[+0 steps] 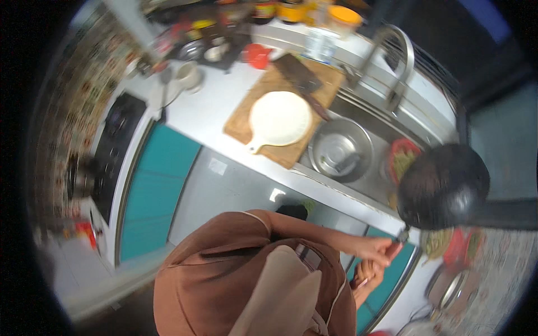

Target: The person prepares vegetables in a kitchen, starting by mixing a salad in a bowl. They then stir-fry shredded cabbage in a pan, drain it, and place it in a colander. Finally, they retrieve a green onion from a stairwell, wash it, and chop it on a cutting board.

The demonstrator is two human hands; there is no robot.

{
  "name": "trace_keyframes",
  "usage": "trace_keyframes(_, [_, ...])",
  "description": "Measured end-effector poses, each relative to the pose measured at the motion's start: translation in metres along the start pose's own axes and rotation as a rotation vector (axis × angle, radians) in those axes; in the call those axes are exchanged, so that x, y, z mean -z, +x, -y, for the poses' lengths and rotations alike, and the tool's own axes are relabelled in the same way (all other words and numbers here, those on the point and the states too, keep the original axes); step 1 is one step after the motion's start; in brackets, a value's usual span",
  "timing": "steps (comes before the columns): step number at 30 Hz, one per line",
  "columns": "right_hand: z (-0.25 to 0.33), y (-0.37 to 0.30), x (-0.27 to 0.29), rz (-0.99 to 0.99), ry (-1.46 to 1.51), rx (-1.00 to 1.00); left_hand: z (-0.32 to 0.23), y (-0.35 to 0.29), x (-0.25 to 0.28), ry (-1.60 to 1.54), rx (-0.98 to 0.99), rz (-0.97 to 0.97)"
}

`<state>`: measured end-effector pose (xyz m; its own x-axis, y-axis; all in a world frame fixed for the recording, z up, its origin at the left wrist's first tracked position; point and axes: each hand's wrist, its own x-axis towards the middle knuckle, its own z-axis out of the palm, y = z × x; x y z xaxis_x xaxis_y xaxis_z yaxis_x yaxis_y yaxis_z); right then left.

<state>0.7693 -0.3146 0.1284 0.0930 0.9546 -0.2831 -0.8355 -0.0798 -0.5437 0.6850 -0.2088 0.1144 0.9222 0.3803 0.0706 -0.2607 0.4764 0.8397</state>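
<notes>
A dark round wok (443, 187) is held up at the right, over the right end of the sink and counter, its rounded dark side in view. Its reddish-brown handle (394, 249) slants down toward my body. My left hand (371, 248) reaches across and is closed at the handle, its fingers against it. Just below, my right hand (368, 274) is closed around the lower part, its fingers curled. A small pale edge shows by the right fingers; I cannot make it out. The two hands are close together and partly hide the handle.
A metal basin (341, 150) sits in the sink (374, 193) near a red basket (404, 159) of greens. Left of it, a cutting board (238, 126) bears a cream round lidded or plate-like piece (280, 119) and a cleaver (297, 73). The faucet (404, 67) arches behind; a stove (119, 131) stands far left.
</notes>
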Motion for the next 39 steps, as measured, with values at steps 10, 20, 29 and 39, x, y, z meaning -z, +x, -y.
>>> trace_keyframes(10, [-0.053,-0.096,-0.072,-0.277,-1.025,0.242,-0.003,-0.120,-0.083,-0.032,-0.142,0.007])
trace_keyframes(20, [-0.143,-0.083,-0.142,0.257,-1.394,0.293,-0.026,-0.253,-0.061,0.017,-0.343,-0.282])
trace_keyframes(29, [-0.348,-0.013,-0.300,0.839,-1.444,0.053,-0.099,-0.480,0.061,0.020,-0.616,-0.680])
trace_keyframes(39, [-0.654,0.044,-0.525,1.186,-1.316,-0.269,-0.207,-0.780,0.205,-0.038,-0.735,-1.268])
